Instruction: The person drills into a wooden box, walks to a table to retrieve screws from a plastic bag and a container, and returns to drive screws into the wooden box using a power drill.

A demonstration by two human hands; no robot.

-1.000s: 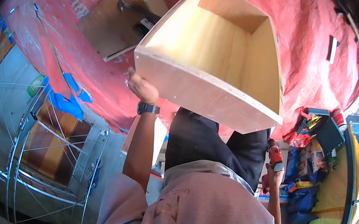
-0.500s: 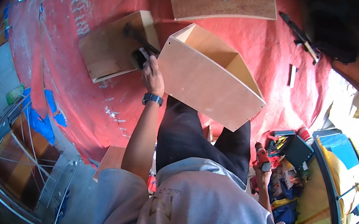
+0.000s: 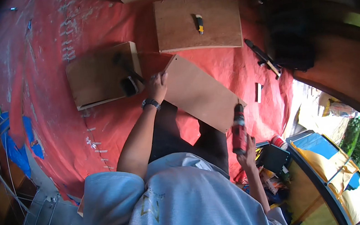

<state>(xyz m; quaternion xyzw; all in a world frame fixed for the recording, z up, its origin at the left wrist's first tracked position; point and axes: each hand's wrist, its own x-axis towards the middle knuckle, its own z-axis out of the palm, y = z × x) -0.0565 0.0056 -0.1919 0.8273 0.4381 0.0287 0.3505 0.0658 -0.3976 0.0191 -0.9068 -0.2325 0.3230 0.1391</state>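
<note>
A plywood box point(image 3: 200, 91) is tilted across in front of me, its flat light-brown panel facing up. My left hand point(image 3: 157, 88), with a watch at the wrist, is closed on the box's left edge. In my right hand point(image 3: 247, 152) is a red and black cordless drill point(image 3: 239, 132), gripped by its handle. The drill's tip is at the panel's right corner; whether the bit touches the wood I cannot tell. A small dark hole shows at the panel's upper corner. The inside of the box is hidden from view.
Left of the box lies another wooden box point(image 3: 96, 76) with a dark long-handled tool point(image 3: 128, 80) on it. Beyond is a wooden panel point(image 3: 177, 25) bearing a yellow-black utility knife point(image 3: 200, 24). A hammer-like tool point(image 3: 263, 58) and a wood strip point(image 3: 258, 92) lie right on red sheeting point(image 3: 47, 85).
My right hand has brought the drill up from low right to the box's right corner. The box has turned so that its open side no longer shows. My view has shifted.
</note>
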